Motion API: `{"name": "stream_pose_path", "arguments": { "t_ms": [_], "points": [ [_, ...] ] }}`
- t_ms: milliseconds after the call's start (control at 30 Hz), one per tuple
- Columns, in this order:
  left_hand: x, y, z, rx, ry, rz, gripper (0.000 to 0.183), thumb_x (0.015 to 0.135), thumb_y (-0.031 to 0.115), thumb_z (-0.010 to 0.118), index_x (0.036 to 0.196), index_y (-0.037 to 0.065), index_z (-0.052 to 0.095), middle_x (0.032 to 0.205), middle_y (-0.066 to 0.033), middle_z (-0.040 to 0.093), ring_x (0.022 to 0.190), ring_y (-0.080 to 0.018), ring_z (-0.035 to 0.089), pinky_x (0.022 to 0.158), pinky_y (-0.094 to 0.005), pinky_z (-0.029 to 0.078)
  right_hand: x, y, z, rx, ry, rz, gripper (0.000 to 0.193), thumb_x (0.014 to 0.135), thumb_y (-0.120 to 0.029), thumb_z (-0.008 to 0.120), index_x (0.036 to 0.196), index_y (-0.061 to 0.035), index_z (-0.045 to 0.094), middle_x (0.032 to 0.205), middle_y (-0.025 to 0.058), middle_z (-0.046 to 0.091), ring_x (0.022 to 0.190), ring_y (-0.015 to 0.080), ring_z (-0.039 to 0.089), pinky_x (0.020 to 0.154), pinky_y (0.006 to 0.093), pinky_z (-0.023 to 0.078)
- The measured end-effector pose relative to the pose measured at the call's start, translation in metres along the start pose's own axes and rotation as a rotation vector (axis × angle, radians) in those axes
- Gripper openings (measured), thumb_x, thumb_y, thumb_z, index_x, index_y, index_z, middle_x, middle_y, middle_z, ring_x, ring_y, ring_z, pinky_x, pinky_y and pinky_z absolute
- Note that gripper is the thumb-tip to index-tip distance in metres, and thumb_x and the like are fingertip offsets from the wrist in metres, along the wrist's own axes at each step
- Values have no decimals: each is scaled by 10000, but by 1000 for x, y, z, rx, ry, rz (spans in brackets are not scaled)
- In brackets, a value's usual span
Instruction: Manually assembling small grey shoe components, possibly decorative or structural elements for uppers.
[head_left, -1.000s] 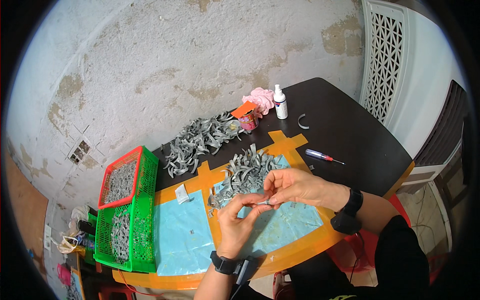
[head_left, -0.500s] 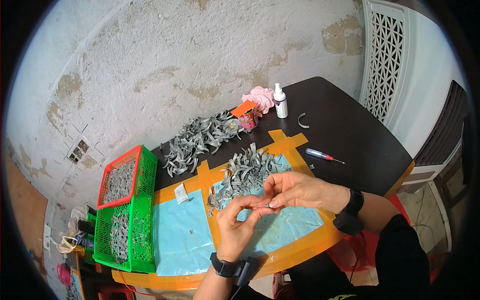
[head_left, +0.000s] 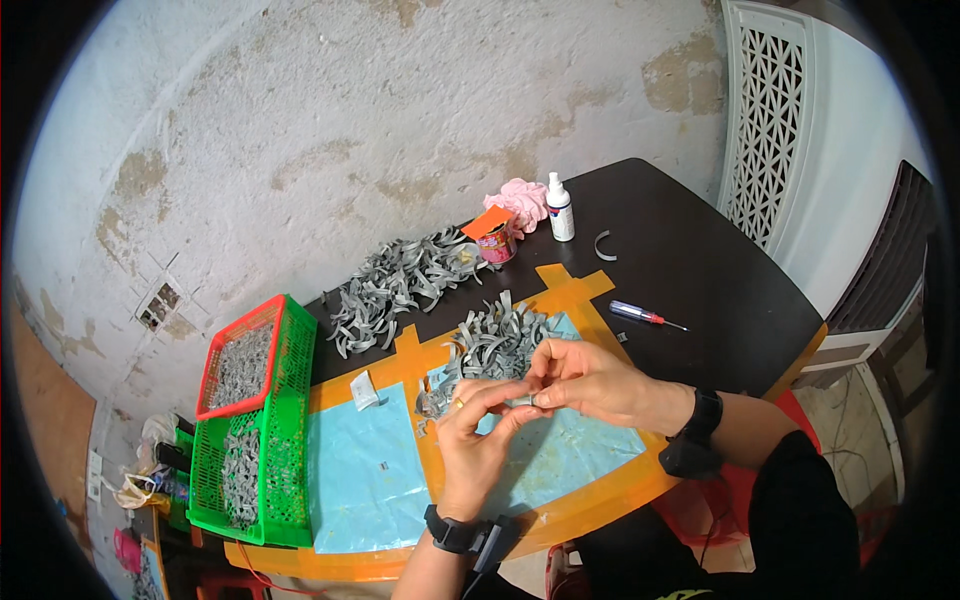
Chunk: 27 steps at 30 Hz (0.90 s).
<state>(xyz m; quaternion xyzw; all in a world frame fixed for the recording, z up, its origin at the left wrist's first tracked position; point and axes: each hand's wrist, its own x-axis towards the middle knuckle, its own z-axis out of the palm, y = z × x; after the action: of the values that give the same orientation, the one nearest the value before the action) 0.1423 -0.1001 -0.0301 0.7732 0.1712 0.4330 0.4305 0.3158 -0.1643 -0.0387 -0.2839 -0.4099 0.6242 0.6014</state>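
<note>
Over the blue sheet (head_left: pixel 570 465), my left hand (head_left: pixel 476 440) and my right hand (head_left: pixel 598 386) meet fingertip to fingertip. Both pinch a small grey piece (head_left: pixel 524 401), mostly covered by the fingers, so its exact shape is hard to make out. Just beyond the hands lies a heap of curved grey strips (head_left: pixel 500 340), partly hidden behind my fingers. A few tiny grey pieces (head_left: pixel 384 466) rest on the left blue sheet (head_left: pixel 350 500), along with a small white packet (head_left: pixel 364 388).
At left stand a green basket (head_left: pixel 290 480) and a red-rimmed basket (head_left: pixel 212 372), both holding small grey pieces. More grey strips (head_left: pixel 400 285) lie toward the wall. A tin (head_left: pixel 495 246), pink cloth (head_left: pixel 520 205), spray bottle (head_left: pixel 561 212), single strip (head_left: pixel 601 246) and screwdriver (head_left: pixel 640 312) sit farther back.
My left hand has tilted slightly, and its fingers have shifted around the small grey piece, which shows a little more. Both hands stay together over the same spot.
</note>
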Motion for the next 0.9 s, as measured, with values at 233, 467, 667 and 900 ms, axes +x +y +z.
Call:
{"name": "stream_pose_path", "arguments": {
  "t_ms": [233,467,667,900],
  "points": [
    [3,-8,-11,44,-66,38,212,669,-49,761,856,40,717,904,-53,622,867,-162,574,779,-288,468,1,-1,-6,40,-68,40,244,815,33,621,1000,-45,483,972,77,568,882,146,584,773,286,477],
    [0,-17,-9,-162,-86,-64,193,676,-51,755,849,24,712,893,-49,615,879,-160,557,806,-288,443,1,1,-5,53,-73,52,229,826,13,633,993,-43,486,954,65,570,857,135,581,739,276,481],
    [-2,-15,-8,-177,-63,-72,209,669,6,780,865,61,730,857,-27,629,849,-150,547,784,-280,429,0,4,-5,59,-84,35,228,827,7,637,992,-43,488,966,68,573,878,143,580,751,291,482],
    [-3,-12,-9,-124,-61,-43,194,678,15,780,857,68,727,813,-20,633,822,-154,552,771,-273,427,-1,9,-1,102,-86,18,209,833,11,626,977,-52,489,973,54,575,880,132,574,753,281,468]
  ]
}}
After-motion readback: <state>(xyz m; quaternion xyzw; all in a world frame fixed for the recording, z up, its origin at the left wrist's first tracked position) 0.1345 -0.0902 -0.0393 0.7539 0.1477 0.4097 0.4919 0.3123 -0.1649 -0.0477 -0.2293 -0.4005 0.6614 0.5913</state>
